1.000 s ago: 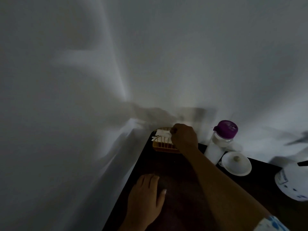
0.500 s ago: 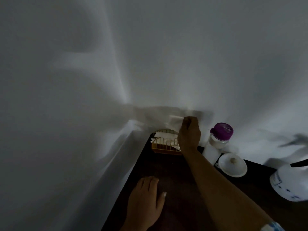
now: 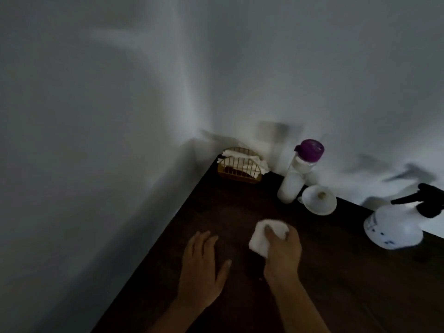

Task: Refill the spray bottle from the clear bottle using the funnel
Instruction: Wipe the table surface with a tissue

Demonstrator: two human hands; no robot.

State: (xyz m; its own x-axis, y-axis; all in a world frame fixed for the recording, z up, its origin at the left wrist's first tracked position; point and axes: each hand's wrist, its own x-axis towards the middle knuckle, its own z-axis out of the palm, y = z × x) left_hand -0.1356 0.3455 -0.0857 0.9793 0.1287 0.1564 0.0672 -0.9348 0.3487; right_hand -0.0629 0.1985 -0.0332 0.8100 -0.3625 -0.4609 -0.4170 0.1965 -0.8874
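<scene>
Here, your right hand pinches a white napkin over the dark table; your left hand lies spread flat beside it. Refilling looks unstarted: next, likely, the funnel goes into the far-right spray bottle, whose top is still on.

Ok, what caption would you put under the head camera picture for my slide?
Right hand grips a white napkin over the dark table; left hand lies flat, bottle, funnel and sprayer untouched.
</scene>
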